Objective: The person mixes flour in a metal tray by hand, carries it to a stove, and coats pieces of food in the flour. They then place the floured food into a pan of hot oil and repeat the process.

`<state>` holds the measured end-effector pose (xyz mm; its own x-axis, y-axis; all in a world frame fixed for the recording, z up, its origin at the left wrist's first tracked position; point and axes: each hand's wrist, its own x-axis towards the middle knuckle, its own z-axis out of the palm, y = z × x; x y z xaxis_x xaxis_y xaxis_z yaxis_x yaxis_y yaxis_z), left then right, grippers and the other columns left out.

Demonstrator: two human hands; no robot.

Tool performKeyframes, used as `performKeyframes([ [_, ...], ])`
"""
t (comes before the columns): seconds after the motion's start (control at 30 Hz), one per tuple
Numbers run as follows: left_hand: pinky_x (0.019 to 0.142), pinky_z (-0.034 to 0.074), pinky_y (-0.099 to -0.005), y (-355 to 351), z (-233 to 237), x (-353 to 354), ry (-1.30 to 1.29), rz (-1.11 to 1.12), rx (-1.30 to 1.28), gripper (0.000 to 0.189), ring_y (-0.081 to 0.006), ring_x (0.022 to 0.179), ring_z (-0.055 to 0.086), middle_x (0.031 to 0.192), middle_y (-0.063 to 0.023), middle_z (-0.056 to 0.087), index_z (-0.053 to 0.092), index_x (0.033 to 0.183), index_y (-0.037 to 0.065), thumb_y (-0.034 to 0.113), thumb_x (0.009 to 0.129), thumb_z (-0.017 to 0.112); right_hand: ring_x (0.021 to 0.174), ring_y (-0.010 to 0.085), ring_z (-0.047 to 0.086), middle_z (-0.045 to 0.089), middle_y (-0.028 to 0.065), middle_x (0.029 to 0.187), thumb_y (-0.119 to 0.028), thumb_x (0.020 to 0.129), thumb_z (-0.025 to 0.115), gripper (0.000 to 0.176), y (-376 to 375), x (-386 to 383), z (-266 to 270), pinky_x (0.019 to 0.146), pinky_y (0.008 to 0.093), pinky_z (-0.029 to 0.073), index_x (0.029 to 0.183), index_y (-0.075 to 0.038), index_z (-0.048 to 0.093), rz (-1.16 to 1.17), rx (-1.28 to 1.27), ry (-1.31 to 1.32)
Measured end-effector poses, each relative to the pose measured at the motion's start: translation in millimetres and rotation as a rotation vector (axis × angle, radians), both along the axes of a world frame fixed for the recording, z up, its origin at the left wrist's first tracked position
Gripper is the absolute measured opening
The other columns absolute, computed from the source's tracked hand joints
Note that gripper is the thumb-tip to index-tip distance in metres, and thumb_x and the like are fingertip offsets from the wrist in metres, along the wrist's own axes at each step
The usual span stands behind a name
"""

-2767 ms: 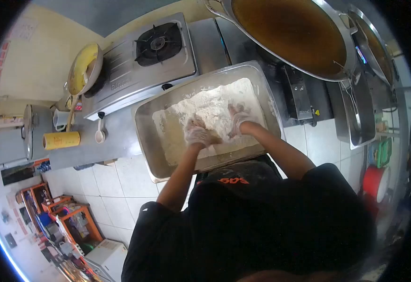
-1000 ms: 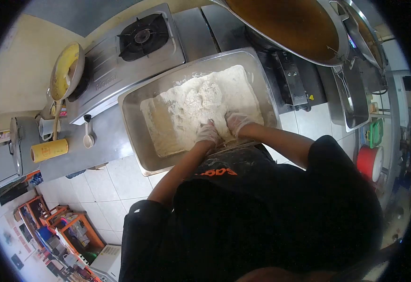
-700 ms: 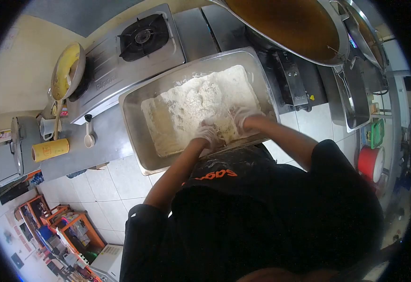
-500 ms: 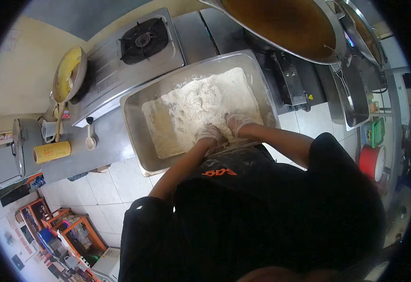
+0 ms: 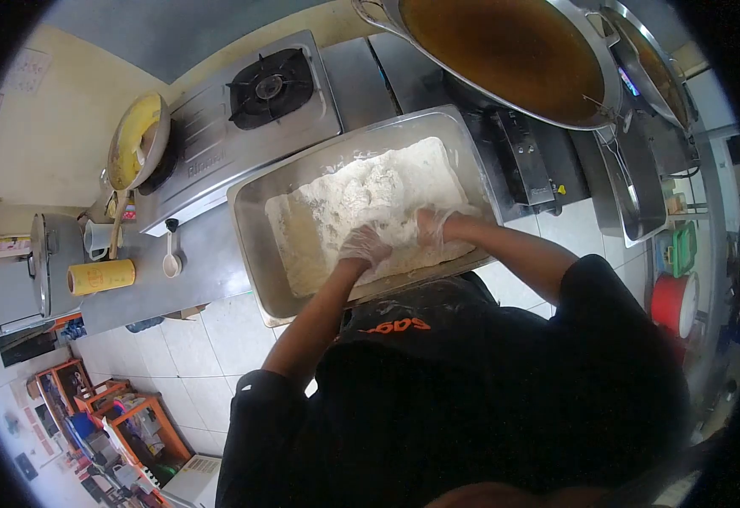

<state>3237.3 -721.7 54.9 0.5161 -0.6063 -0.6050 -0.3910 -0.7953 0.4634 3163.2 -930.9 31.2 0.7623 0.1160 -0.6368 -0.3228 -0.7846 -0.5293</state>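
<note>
White flour [image 5: 425, 165] fills much of a deep rectangular metal pan [image 5: 247, 220], heaped into lumps [image 5: 378, 182] around its middle. Thin clear plastic gloves cover both of my hands. My left hand [image 5: 366, 245] is in the near middle of the pan, its fingers curled into the flour with the tips covered. Slightly farther in and to the right, my right hand [image 5: 433, 226] also closes into the flour, its fingertips hidden. A small gap of flour lies between the two hands.
A gas stove [image 5: 209, 161] stands behind the pan. A wide pan of brown liquid [image 5: 505, 51] sits at the back right. On the left are a yellow-coated pan [image 5: 151, 161], a white scoop [image 5: 171, 264] and a yellow cylinder [image 5: 101, 277].
Both hands have moved away from the pan's near edge, deeper into the flour. The view has tilted, so the whole scene sits slightly lower.
</note>
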Motion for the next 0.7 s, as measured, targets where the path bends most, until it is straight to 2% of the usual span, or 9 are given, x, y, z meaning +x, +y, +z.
performKeyframes([
  [0.07, 0.097, 0.054, -0.0391, 9, 0, 16, -0.100, -0.061, -0.062, 0.069, -0.0368, 0.110, 0.068, 0.120, -0.0306, 0.067, 0.061, 0.123, -0.008, 0.043, 0.078, 0.074, 0.102, 0.0398, 0.068, 0.068, 0.0303, 0.109, -0.038, 0.075, 0.081, 0.071, -22, 13, -21, 0.087, 0.0489, 0.055, 0.130, 0.000, 0.057, 0.395, -0.174, 0.094],
  [0.1, 0.108, 0.048, -0.0391, 10, 14, 30, 0.006, -0.152, 0.097, 0.104, -0.0382, 0.128, 0.058, 0.138, -0.0320, 0.056, 0.046, 0.141, -0.009, 0.056, 0.069, 0.082, 0.102, 0.0398, 0.068, 0.068, 0.0303, 0.109, -0.038, 0.075, 0.081, 0.071, -31, 25, -19, 0.087, 0.0489, 0.055, 0.130, 0.000, 0.057, 0.394, -0.178, 0.093],
  [0.17, 0.114, 0.042, -0.0395, 25, -7, 46, -0.105, -0.109, 0.060, 0.118, -0.0400, 0.137, 0.048, 0.147, -0.0308, 0.047, 0.036, 0.147, -0.010, 0.061, 0.065, 0.084, 0.124, 0.0409, 0.057, 0.054, 0.0340, 0.135, -0.037, 0.069, 0.087, 0.106, -39, 36, -8, 0.102, 0.0495, 0.048, 0.153, -0.004, 0.031, 0.311, -0.073, -0.202],
  [0.3, 0.126, 0.022, -0.0404, -4, -21, 44, -0.361, -0.166, -0.007, 0.155, -0.0460, 0.152, 0.018, 0.165, -0.0255, 0.022, 0.013, 0.156, -0.012, 0.075, 0.051, 0.086, 0.133, 0.0415, 0.051, 0.045, 0.0386, 0.143, -0.025, 0.073, 0.085, 0.117, -1, 58, 17, 0.108, 0.0486, 0.044, 0.161, -0.007, 0.011, 0.216, -0.393, -0.201],
  [0.47, 0.121, 0.032, -0.0399, -9, -100, 43, -0.375, -0.257, -0.088, 0.130, -0.0395, 0.150, 0.030, 0.156, -0.0260, 0.041, 0.039, 0.152, -0.003, 0.071, 0.056, 0.084, 0.120, 0.0434, 0.062, 0.051, 0.0365, 0.140, -0.003, 0.075, 0.072, 0.099, -4, 47, -5, 0.105, 0.0450, 0.048, 0.159, -0.001, 0.020, -0.175, 0.035, 0.106],
  [0.53, 0.119, 0.033, -0.0420, -4, -59, 55, 0.317, -0.192, 0.196, 0.114, -0.0345, 0.146, 0.040, 0.153, -0.0258, 0.045, 0.046, 0.151, 0.004, 0.075, 0.066, 0.074, 0.121, 0.0423, 0.061, 0.055, 0.0344, 0.137, -0.010, 0.077, 0.071, 0.094, -21, 41, 35, 0.103, 0.0444, 0.049, 0.157, 0.002, 0.023, -0.019, 0.027, 0.148],
  [0.6, 0.109, 0.044, -0.0444, 14, -31, 36, 0.040, -0.284, 0.028, 0.110, -0.0356, 0.127, 0.058, 0.137, -0.0265, 0.059, 0.033, 0.157, 0.002, 0.049, 0.071, 0.085, 0.123, 0.0413, 0.061, 0.055, 0.0344, 0.138, -0.013, 0.079, 0.069, 0.092, -25, 20, 30, 0.104, 0.0431, 0.048, 0.158, 0.002, 0.024, 0.029, -0.231, 0.066],
  [0.67, 0.112, 0.040, -0.0428, 29, -39, 20, -0.325, -0.138, -0.140, 0.092, -0.0339, 0.129, 0.057, 0.132, -0.0241, 0.064, 0.064, 0.134, 0.007, 0.076, 0.074, 0.065, 0.125, 0.0397, 0.059, 0.052, 0.0341, 0.141, -0.019, 0.081, 0.068, 0.091, -28, -22, -36, 0.107, 0.0403, 0.046, 0.158, 0.003, 0.024, 0.080, -0.518, -0.088],
  [0.7, 0.110, 0.042, -0.0400, 20, -196, -13, -1.144, 0.105, -0.225, 0.071, -0.0313, 0.130, 0.056, 0.128, -0.0197, 0.068, 0.067, 0.132, 0.015, 0.065, 0.081, 0.065, 0.126, 0.0390, 0.058, 0.050, 0.0338, 0.144, -0.022, 0.081, 0.067, 0.092, -29, -46, -93, 0.109, 0.0389, 0.045, 0.158, 0.003, 0.023, 0.100, -0.554, -0.146],
])
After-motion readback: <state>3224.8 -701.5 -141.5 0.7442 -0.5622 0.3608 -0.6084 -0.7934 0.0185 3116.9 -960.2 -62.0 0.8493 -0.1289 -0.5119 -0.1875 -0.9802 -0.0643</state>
